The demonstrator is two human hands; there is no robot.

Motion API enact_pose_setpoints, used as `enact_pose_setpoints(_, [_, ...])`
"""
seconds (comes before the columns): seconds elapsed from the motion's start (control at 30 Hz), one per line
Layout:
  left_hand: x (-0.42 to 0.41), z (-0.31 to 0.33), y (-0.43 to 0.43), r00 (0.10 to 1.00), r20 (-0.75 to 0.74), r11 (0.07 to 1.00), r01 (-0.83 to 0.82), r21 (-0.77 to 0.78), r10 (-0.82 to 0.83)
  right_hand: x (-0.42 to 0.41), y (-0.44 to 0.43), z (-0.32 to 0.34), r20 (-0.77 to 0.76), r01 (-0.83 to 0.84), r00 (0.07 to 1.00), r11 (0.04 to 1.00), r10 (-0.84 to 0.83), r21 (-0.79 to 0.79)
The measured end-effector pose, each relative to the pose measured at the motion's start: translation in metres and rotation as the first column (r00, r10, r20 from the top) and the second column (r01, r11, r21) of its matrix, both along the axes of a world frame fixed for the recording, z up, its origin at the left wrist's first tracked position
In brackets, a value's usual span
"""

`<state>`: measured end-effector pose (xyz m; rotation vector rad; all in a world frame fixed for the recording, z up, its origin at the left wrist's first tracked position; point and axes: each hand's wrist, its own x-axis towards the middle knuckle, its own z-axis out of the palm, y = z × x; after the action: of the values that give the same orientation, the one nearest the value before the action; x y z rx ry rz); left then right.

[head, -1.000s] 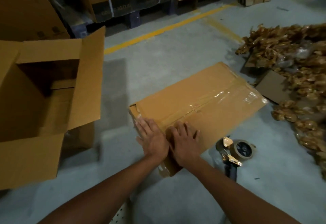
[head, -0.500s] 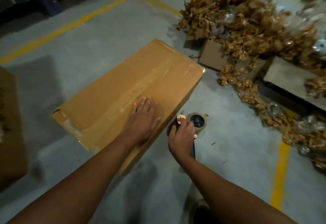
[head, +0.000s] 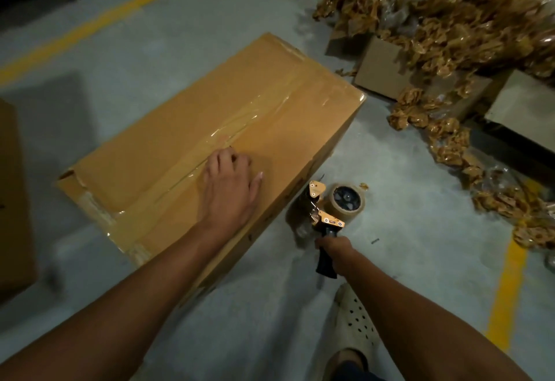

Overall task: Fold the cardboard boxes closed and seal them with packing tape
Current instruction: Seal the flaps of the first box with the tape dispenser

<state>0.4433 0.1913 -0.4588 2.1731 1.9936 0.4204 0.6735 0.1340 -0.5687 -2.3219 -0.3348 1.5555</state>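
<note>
The cardboard box (head: 270,116) lies on the concrete floor (head: 420,260), its top flaps folded shut, so whatever it holds is hidden; a strip of clear packing tape (head: 240,131) runs along the middle seam from the far end to the near end, and more tape wraps over the near corner. The left hand (head: 229,188) rests on the box top beside the seam, thumb spread and fingertips bent down onto the cardboard; its grip is loose and holds nothing. The right hand (head: 335,250) has its grip closed round the black handle of the tape dispenser (head: 324,218), which sits just beside the box's right side, apart from it; the tape roll (head: 347,199) is mounted on it, facing up; whether the dispenser touches the floor I cannot tell. To the right, low cartons (head: 381,68) stand half buried under a heap of crumpled brown paper (head: 450,5); what is inside them does not show. Another carton (head: 12,200) is cut off at the left edge. A perforated pale shoe (head: 356,317) shows below the right forearm, near a yellow floor line (head: 507,287).
</note>
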Motion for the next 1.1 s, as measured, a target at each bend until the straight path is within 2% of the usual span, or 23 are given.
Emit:
enact_pose_setpoints(0.07, [-0.013, 0.001, -0.006, 0.995, -0.087, 0.998, 0.041, -0.037, -0.044, 0.001, 0.005, 0.016, -0.161, 0.091, 0.983, 0.996, -0.086, 0.025])
enact_pose_setpoints(0.1, [-0.025, 0.002, -0.011, 0.991, -0.135, 0.999, 0.009, -0.042, -0.015, 0.002, 0.006, 0.025, -0.233, 0.14, 0.964, 0.989, -0.127, 0.038])
enact_pose_setpoints(0.17, [-0.053, 0.003, -0.024, 0.972, -0.18, 0.984, -0.166, -0.06, 0.153, 0.004, 0.002, 0.046, -0.321, 0.199, 0.932, 0.978, -0.172, 0.055])
enact_pose_setpoints(0.23, [-0.08, 0.006, -0.04, 0.929, -0.179, 0.924, -0.352, -0.15, 0.324, 0.002, -0.006, 0.068, -0.347, 0.231, 0.919, 0.969, -0.187, 0.089])
enact_pose_setpoints(0.3, [-0.096, 0.013, -0.058, 0.915, -0.169, 0.865, -0.402, -0.3, 0.366, -0.005, -0.016, 0.095, -0.346, 0.267, 0.918, 0.948, -0.195, 0.176])
enact_pose_setpoints(0.43, [-0.097, 0.032, -0.09, 0.957, -0.152, 0.852, -0.29, -0.436, 0.249, -0.026, -0.043, 0.148, -0.268, 0.232, 0.953, 0.913, -0.144, 0.335])
enact_pose_setpoints(0.53, [-0.107, 0.052, -0.097, 0.976, -0.097, 0.808, -0.217, -0.548, 0.196, -0.041, -0.066, 0.183, -0.204, 0.127, 0.978, 0.9, -0.044, 0.416])
enact_pose_setpoints(0.6, [-0.118, 0.067, -0.098, 0.988, -0.006, 0.759, -0.123, -0.64, 0.155, -0.052, -0.079, 0.204, -0.138, 0.002, 0.988, 0.893, 0.067, 0.45])
enact_pose_setpoints(0.67, [-0.129, 0.089, -0.1, 0.956, 0.198, 0.729, -0.024, -0.684, 0.217, -0.067, -0.088, 0.221, -0.075, -0.149, 0.975, 0.863, 0.21, 0.483])
enact_pose_setpoints(0.7, [-0.135, 0.099, -0.101, 0.887, 0.337, 0.739, -0.008, -0.674, 0.316, -0.076, -0.09, 0.227, -0.055, -0.217, 0.958, 0.84, 0.28, 0.498])
enact_pose_setpoints(0.73, [-0.139, 0.109, -0.101, 0.763, 0.474, 0.746, -0.015, -0.666, 0.439, -0.085, -0.091, 0.232, -0.048, -0.274, 0.937, 0.814, 0.346, 0.513])
enact_pose_setpoints(0.8, [-0.151, 0.122, -0.098, 0.413, 0.68, 0.747, -0.003, -0.665, 0.606, -0.109, -0.092, 0.237, -0.062, -0.347, 0.891, 0.766, 0.449, 0.541])
enact_pose_setpoints(0.83, [-0.156, 0.125, -0.096, 0.264, 0.721, 0.739, 0.041, -0.673, 0.641, -0.121, -0.091, 0.236, -0.075, -0.363, 0.874, 0.748, 0.479, 0.556])
enact_pose_setpoints(0.87, [-0.159, 0.129, -0.096, 0.174, 0.728, 0.725, 0.089, -0.683, 0.663, -0.134, -0.09, 0.235, -0.082, -0.373, 0.863, 0.738, 0.498, 0.562])
enact_pose_setpoints(0.93, [-0.162, 0.133, -0.097, 0.054, 0.707, 0.692, 0.168, -0.702, 0.705, -0.159, -0.089, 0.229, -0.06, -0.398, 0.856, 0.73, 0.513, 0.556])
enact_pose_setpoints(1.03, [-0.175, 0.127, -0.091, -0.188, 0.647, 0.674, 0.207, -0.71, 0.739, -0.19, -0.084, 0.223, 0.038, -0.459, 0.846, 0.689, 0.532, 0.561])
enact_pose_setpoints(1.1, [-0.187, 0.121, -0.086, -0.282, 0.606, 0.663, 0.203, -0.72, 0.744, -0.202, -0.079, 0.222, 0.107, -0.491, 0.842, 0.67, 0.529, 0.557])
